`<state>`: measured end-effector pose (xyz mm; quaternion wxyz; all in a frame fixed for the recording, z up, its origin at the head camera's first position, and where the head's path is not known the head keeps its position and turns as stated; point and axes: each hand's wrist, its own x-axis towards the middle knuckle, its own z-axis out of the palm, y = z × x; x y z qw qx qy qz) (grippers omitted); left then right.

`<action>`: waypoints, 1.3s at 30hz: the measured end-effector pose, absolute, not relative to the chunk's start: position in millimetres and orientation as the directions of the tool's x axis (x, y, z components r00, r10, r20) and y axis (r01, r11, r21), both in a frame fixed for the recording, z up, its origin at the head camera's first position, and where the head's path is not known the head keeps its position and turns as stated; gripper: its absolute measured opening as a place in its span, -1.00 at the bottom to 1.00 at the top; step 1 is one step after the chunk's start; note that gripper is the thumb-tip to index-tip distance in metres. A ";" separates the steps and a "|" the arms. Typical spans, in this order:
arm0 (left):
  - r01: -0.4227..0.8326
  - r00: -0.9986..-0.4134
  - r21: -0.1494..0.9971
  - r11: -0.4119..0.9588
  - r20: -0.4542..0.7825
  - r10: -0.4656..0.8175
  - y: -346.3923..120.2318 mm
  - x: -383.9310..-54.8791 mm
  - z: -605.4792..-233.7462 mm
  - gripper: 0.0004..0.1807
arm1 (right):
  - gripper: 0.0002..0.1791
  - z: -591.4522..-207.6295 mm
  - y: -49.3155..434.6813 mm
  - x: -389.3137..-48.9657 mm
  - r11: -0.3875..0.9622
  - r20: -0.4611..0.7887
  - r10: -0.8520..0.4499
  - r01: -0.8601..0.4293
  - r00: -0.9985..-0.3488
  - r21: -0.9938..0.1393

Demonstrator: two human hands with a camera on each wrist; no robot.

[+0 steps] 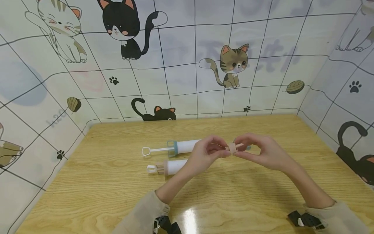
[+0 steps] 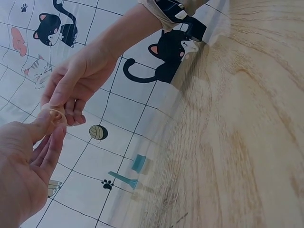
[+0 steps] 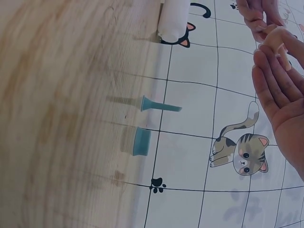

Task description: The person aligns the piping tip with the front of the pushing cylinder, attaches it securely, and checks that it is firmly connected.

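Above the table, my left hand (image 1: 208, 151) pinches a small beige ring-shaped cap (image 1: 232, 148) between thumb and fingers. My right hand (image 1: 263, 151) pinches a slim beige nozzle (image 1: 240, 145) at the cap's right side; how far it sits inside the cap cannot be told. The left wrist view shows the cap's hollow end (image 2: 57, 117) between both hands. Behind my left hand lies a white tube (image 1: 187, 146) with a teal collar and a drawn-out plunger. Nearer lies a second white tube (image 1: 176, 167) with a beige collar and a short white handle. My left hand and forearm hide their right parts.
A teal nozzle (image 3: 160, 105) stands on its wide end on the table, beside a teal ring cap (image 3: 141, 141). In the head view my right hand mostly hides these. A cat-print sheet (image 1: 181, 74) walls the wooden table (image 1: 102, 195) at the back and sides.
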<state>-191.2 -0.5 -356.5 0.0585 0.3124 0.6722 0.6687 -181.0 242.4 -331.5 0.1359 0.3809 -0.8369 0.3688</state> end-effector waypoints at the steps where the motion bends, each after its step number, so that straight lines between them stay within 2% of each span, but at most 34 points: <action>1: 0.338 -0.800 0.936 -0.095 0.339 0.495 -0.1 -191.2 -356.4 -0.80 | -0.55 -331.8 242.4 -181.1 0.438 0.509 -0.537 -0.738 -0.673 -0.514; 12: 0.319 -0.806 0.935 -0.155 0.354 0.474 2.6 -193.0 -358.3 -0.79 | -0.58 -334.3 241.8 -181.2 0.440 0.493 -0.516 -0.711 -0.700 -0.549; 26: 0.316 -0.770 0.918 -0.240 0.396 0.500 3.5 -194.2 -359.1 -0.82 | -0.57 -335.2 241.4 -182.2 0.440 0.502 -0.503 -0.708 -0.704 -0.552; 39: 0.280 -0.815 0.938 -0.204 0.345 0.465 5.8 -192.9 -358.4 -0.84 | -0.57 -334.1 236.1 -180.8 0.419 0.507 -0.506 -0.712 -0.698 -0.563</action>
